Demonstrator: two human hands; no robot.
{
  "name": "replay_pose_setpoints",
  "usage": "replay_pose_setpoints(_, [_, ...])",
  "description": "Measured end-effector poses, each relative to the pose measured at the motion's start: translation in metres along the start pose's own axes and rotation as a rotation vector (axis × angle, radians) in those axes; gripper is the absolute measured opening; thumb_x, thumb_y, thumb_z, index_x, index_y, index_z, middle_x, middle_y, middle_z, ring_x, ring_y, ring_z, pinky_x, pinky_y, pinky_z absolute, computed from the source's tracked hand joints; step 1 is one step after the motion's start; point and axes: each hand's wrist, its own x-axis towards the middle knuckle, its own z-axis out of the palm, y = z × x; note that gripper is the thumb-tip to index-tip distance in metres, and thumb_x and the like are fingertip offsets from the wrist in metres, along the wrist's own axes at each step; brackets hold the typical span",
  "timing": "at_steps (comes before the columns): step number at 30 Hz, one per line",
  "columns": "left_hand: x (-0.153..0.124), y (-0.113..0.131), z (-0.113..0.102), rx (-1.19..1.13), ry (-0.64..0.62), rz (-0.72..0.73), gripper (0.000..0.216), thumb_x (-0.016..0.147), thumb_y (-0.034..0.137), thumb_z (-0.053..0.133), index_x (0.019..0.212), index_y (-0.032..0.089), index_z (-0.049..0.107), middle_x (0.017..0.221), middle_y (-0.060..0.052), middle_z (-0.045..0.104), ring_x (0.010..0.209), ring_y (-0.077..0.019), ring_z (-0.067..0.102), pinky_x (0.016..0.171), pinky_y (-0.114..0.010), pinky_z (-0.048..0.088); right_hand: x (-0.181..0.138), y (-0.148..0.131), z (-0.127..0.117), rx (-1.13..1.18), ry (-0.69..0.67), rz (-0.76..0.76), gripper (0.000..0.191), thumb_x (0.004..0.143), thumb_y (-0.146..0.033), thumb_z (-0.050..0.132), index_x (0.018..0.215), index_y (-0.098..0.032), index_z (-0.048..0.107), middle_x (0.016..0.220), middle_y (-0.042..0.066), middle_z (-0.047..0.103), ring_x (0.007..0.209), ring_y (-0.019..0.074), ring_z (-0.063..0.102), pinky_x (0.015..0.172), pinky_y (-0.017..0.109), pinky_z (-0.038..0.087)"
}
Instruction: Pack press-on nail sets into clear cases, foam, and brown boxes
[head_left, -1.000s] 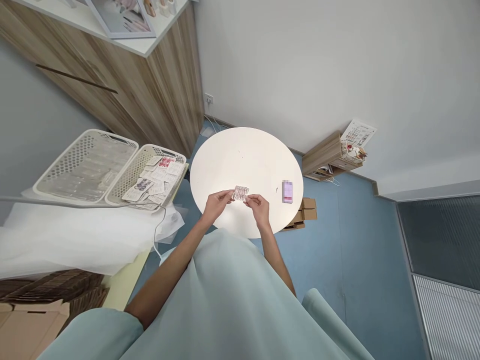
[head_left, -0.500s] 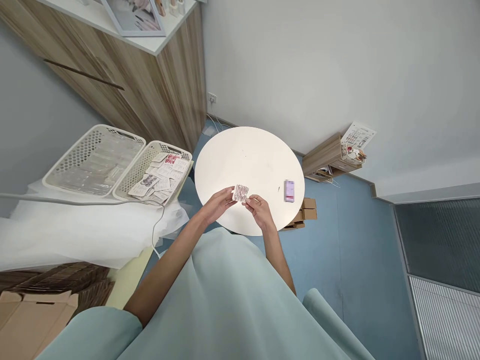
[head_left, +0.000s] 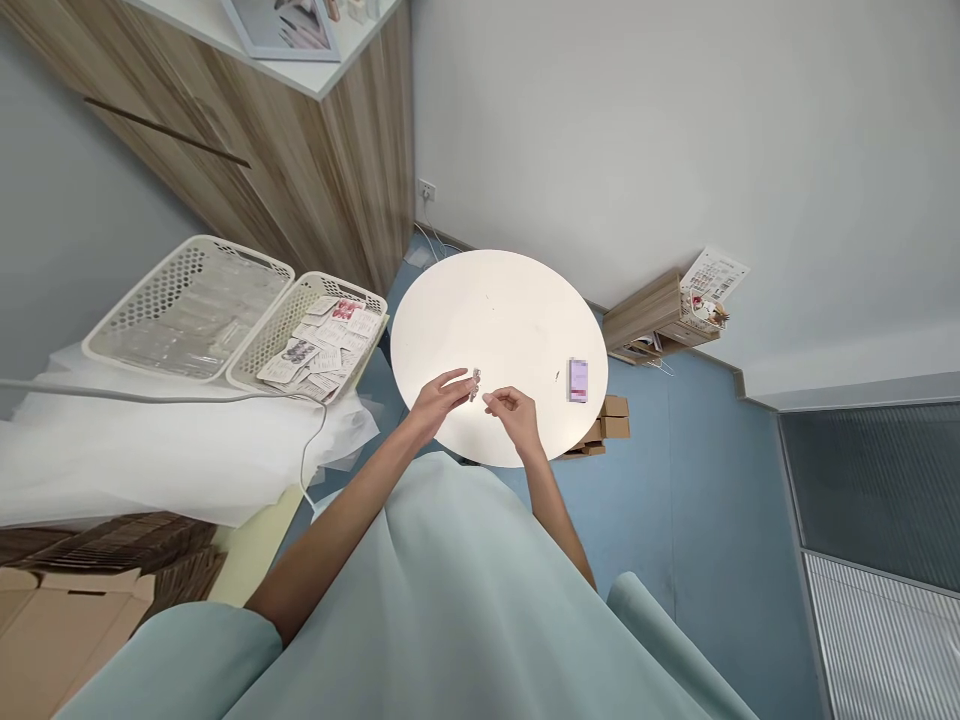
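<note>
Above the near part of a round white table (head_left: 495,300), my left hand (head_left: 436,405) grips a small silvery patterned card (head_left: 475,385) at its left side. The card is turned almost edge-on, so its face is mostly hidden. Just to the right, my right hand (head_left: 515,412) has its thumb and forefinger pinched together, a small gap away from the card. Whatever lies between those fingertips is too small to make out. A purple-and-white box or pack (head_left: 577,381), blurred in the picture, lies on the table's right side.
Left of the table, one white basket (head_left: 247,365) holds printed cards and another basket (head_left: 112,325) holds clear plastic pieces. White wrapping sheets (head_left: 172,450) and flattened cardboard boxes (head_left: 75,630) are nearby. Brown cartons (head_left: 615,425) sit on the floor at right.
The silvery card has swung from facing me to nearly edge-on in my left hand. My right hand has come off its right edge.
</note>
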Motion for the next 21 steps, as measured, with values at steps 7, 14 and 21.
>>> replay_pose_setpoints(7, [-0.003,0.004,0.006,0.122,0.063,0.083,0.082,0.067,0.054,0.101,0.134,0.020,0.069,0.141,-0.020,0.075,0.134,-0.0363,0.069,0.117,-0.051,0.051,-0.005,-0.007,0.025,-0.263,0.077,-0.077,0.021,0.086,-0.046,0.082,0.082,-0.026,0.075,0.089,0.001,0.079,0.082,0.0190,0.068,0.081,0.032,0.056])
replay_pose_setpoints(14, [0.002,0.004,0.000,0.129,0.161,0.165,0.081,0.069,0.057,0.097,0.135,0.019,0.071,0.133,-0.018,0.079,0.131,-0.0347,0.070,0.115,-0.048,0.051,0.006,-0.007,0.010,-0.241,0.171,-0.049,0.022,0.086,-0.046,0.080,0.081,-0.025,0.075,0.084,0.002,0.079,0.081,0.0210,0.071,0.081,0.033,0.056])
replay_pose_setpoints(21, [0.006,0.007,-0.006,0.153,0.156,0.155,0.071,0.067,0.055,0.098,0.124,0.018,0.077,0.110,-0.013,0.082,0.109,-0.0300,0.074,0.103,-0.046,0.056,0.014,0.002,-0.004,-0.004,0.074,0.046,0.033,0.081,-0.052,0.086,0.083,-0.021,0.076,0.083,0.003,0.075,0.080,0.0198,0.074,0.082,0.033,0.056])
